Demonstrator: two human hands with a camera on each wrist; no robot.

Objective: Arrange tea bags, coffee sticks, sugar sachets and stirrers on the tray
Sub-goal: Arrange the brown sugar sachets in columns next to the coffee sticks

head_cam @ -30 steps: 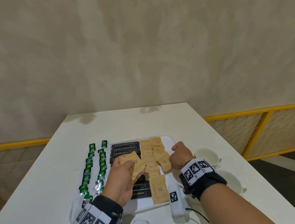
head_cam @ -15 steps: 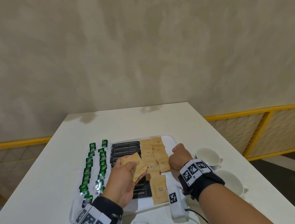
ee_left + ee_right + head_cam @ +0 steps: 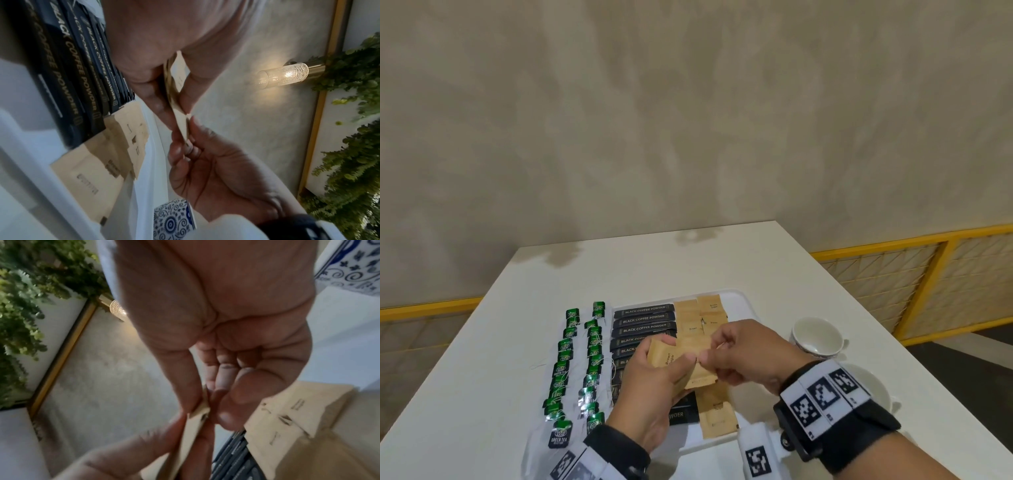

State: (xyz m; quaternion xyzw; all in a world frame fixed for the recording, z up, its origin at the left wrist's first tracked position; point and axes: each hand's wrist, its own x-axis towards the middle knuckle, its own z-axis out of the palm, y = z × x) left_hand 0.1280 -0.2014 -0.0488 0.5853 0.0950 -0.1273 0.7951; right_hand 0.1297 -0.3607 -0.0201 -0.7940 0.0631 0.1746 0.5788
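Note:
Over the white tray, my left hand grips a small stack of brown sugar sachets. My right hand meets it from the right and pinches the edge of one sachet between thumb and forefinger, as the left wrist view shows at the sachet's edge. On the tray lie a column of black coffee sticks and two columns of sugar sachets. Two rows of green tea bags lie at the tray's left side. I see no stirrers.
A white cup with blue pattern stands right of the tray, a second white dish nearer me. A small white tagged device lies at the tray's near right corner. A yellow railing runs beyond the table's right edge.
My right hand left the sachet rows at the tray's right and moved left to the stack in my left hand, where it now pinches a sachet. The left hand stayed put.

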